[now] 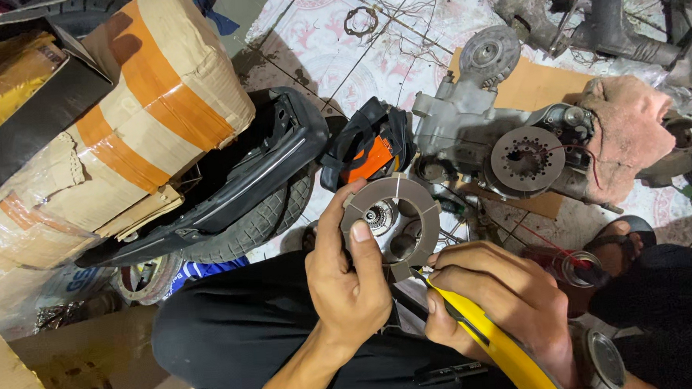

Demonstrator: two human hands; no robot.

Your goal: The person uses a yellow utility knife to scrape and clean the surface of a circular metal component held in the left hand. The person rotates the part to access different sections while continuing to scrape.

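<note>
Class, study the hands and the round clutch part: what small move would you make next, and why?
Probably a slight lever with the tool tip. The left hand grips the round grey clutch assembly by its rim, thumb on the face, while the right hand holds a yellow-handled tool whose tip sits at the lower edge, near a gap between the shoes.

Bright, sharp view; soft shadows
</note>
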